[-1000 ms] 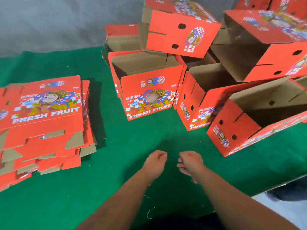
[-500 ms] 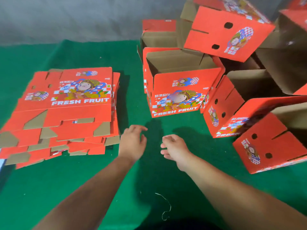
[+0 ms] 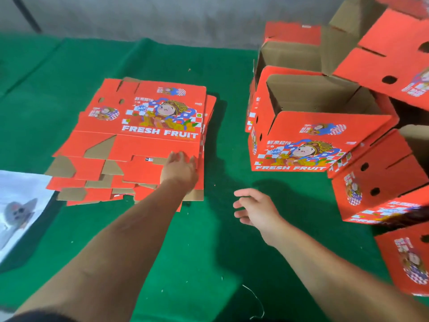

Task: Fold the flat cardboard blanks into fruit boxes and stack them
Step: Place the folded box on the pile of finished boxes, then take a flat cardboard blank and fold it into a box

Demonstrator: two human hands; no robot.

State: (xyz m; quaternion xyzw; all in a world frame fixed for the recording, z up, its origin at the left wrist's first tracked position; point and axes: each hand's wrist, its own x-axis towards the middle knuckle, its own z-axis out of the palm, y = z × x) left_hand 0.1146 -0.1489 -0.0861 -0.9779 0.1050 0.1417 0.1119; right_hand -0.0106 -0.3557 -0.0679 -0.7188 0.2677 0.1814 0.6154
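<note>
Our left hand (image 3: 180, 170) lies on the near right corner of the stack of flat cardboard blanks (image 3: 141, 140), fingers straight and together against the top sheet. Right of it, our right hand (image 3: 256, 209) hovers over the green surface (image 3: 197, 252), fingers loosely apart and empty. Beyond those fingers stands an open folded fruit box (image 3: 313, 135).

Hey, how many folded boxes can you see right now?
5 boxes: one upright at centre, one behind it, one tilted on top, one on its side at right, one at lower right. More may be hidden.
</note>
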